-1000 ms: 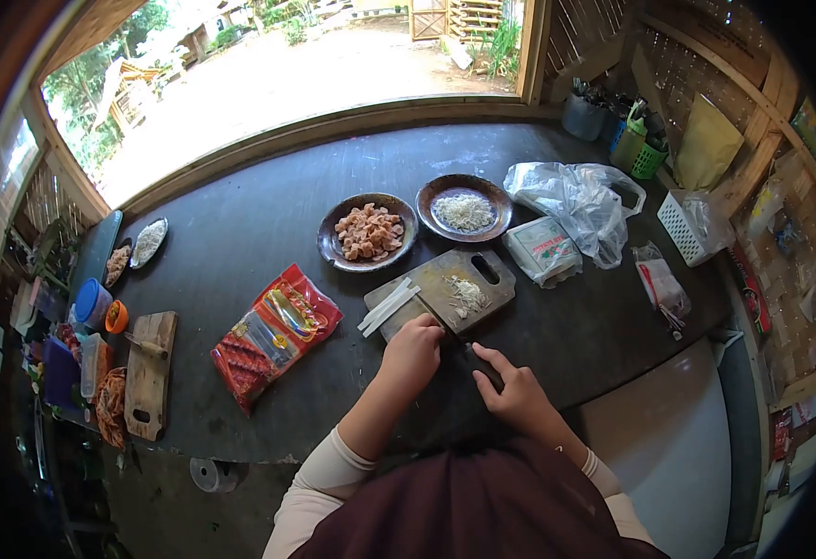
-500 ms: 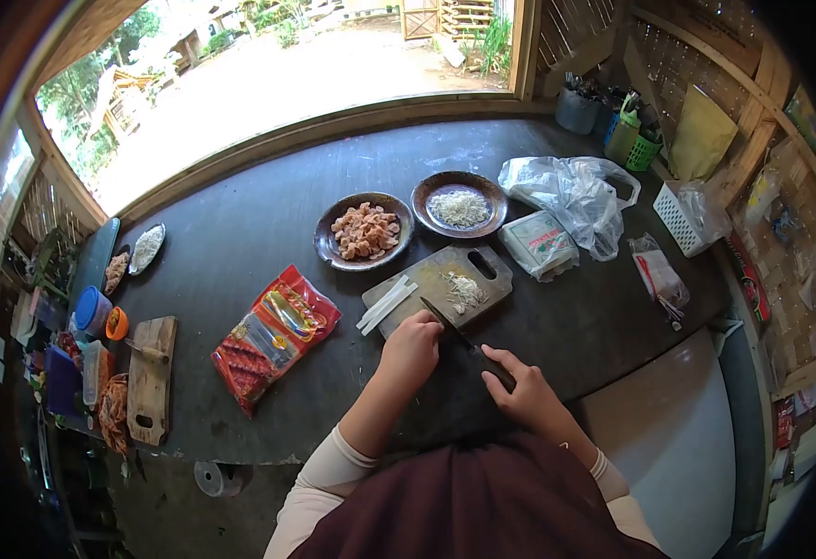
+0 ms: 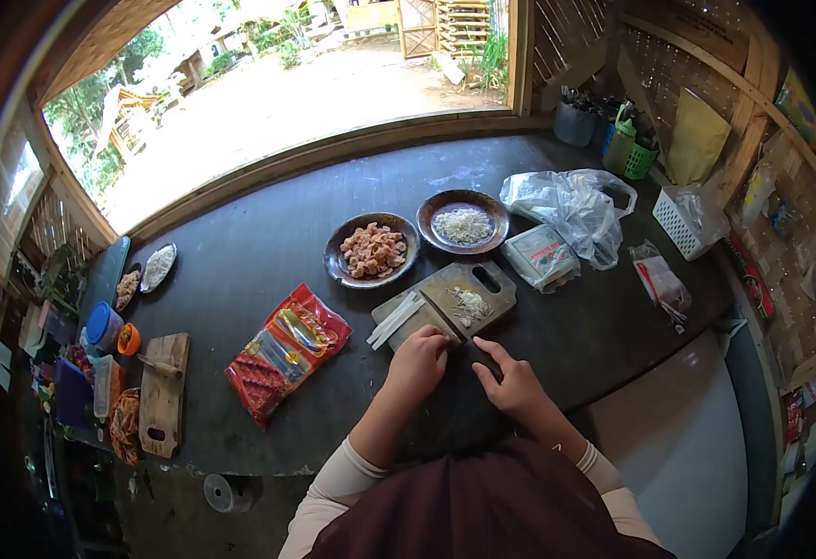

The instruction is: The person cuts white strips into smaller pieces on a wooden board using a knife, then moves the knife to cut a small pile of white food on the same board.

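My right hand is closed around the dark handle of a knife, its blade angled across the wooden cutting board. At the board's near edge, my left hand is closed, fingertips pressed together beside the blade; what they pinch is hidden. White strips lie on the left part of the board. To the right of the blade is a small pile of finely cut whitish pieces.
Beyond the board stand a bowl of brown chunks and a plate of white shreds. A red packet lies left. Plastic bags and a wrapped white packet lie right. Another wooden board is at far left.
The view has shifted slightly, so the table appears lower and further right. My right hand and the knife handle have come closer to my left hand, which stays at the board's near edge.
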### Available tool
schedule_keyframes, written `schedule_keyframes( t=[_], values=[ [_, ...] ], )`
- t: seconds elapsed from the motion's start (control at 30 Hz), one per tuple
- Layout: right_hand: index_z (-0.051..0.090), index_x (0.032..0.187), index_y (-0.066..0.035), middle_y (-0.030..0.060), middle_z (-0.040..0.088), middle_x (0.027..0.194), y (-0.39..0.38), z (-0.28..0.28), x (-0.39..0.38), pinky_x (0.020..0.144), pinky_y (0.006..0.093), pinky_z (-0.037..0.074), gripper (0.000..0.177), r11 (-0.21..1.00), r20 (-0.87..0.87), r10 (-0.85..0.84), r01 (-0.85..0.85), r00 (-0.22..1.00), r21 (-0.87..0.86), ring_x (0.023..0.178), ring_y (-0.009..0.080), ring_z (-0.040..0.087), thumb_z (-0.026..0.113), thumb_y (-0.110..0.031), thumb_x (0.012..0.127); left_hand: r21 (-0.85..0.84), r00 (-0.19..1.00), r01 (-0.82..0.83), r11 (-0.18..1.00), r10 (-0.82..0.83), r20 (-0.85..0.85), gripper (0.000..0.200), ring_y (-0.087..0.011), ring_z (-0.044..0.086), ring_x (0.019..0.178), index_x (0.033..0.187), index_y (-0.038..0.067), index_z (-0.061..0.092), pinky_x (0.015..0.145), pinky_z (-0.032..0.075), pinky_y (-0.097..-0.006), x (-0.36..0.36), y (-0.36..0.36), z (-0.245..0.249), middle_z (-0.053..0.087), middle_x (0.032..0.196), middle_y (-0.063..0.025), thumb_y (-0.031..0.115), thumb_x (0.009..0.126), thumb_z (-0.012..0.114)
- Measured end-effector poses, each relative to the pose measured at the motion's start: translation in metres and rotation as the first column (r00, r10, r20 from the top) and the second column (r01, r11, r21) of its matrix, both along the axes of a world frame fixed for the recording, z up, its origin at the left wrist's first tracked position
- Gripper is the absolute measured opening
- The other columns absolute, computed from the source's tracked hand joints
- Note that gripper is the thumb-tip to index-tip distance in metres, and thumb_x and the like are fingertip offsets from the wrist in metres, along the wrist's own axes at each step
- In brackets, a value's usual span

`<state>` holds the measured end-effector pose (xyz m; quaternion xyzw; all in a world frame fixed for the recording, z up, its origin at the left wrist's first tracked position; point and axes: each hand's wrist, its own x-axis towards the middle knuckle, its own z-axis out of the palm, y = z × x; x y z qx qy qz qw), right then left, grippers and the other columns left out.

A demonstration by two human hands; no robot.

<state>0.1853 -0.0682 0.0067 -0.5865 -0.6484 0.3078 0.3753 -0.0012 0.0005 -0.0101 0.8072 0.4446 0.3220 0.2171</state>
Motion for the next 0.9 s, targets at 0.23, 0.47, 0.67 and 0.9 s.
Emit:
schedule_keyframes(
  t=[0.23, 0.47, 0.67, 0.9],
  values=[
    [0.055, 0.131, -0.013, 0.0265, 0.068, 0.094, -0.014, 0.005, 0.004, 0.076, 0.0461, 0.055, 0.042, 1.0, 0.001, 0.024, -0.024, 1.0, -0.001, 0.089, 0.0431, 0.066, 0.062, -0.024, 0.091, -0.008, 1.0, 0.002, 1.0, -0.002, -0.003, 0.015, -0.0342, 0.065, 0.091, 0.093, 0.001, 0.071, 0.081, 0.053, -0.0391, 0.001, 0.001, 0.002, 0.066, 0.099, -0.0142, 0.003, 0.08, 0.064],
    [0.056, 0.131, -0.013, 0.0265, 0.068, 0.095, -0.02, 0.012, 0.008, 0.076, 0.0464, 0.056, 0.041, 0.998, -0.004, 0.046, -0.046, 0.999, -0.05, 0.089, 0.0434, 0.066, 0.061, -0.026, 0.092, 0.014, 1.0, 0.01, 1.0, -0.01, -0.013, 0.015, -0.0341, 0.065, 0.091, 0.092, 0.0, 0.071, 0.081, 0.053, -0.0391, 0.0, 0.0, 0.0, 0.066, 0.099, -0.0148, 0.002, 0.079, 0.064],
    [0.056, 0.13, -0.015, 0.0253, 0.068, 0.093, -0.015, 0.009, 0.012, 0.077, 0.0473, 0.055, 0.041, 0.997, 0.063, 0.051, -0.047, 0.997, -0.063, 0.089, 0.0434, 0.066, 0.061, -0.027, 0.091, 0.005, 0.997, 0.014, 1.0, -0.013, -0.078, 0.014, -0.0321, 0.063, 0.096, 0.091, 0.0, 0.07, 0.085, 0.052, -0.0387, 0.001, -0.002, 0.006, 0.064, 0.099, -0.0136, 0.004, 0.08, 0.063],
    [0.057, 0.128, -0.007, 0.0264, 0.067, 0.1, 0.0, 0.015, 0.006, 0.081, 0.041, 0.054, 0.039, 0.993, 0.129, 0.067, -0.054, 0.989, -0.102, 0.096, 0.0424, 0.064, 0.063, -0.018, 0.09, 0.017, 0.993, 0.026, 1.0, -0.024, -0.119, 0.019, -0.033, 0.064, 0.094, 0.096, 0.0, 0.07, 0.083, 0.052, -0.0397, 0.0, -0.002, 0.005, 0.066, 0.1, -0.0137, 0.004, 0.079, 0.063]
  ],
)
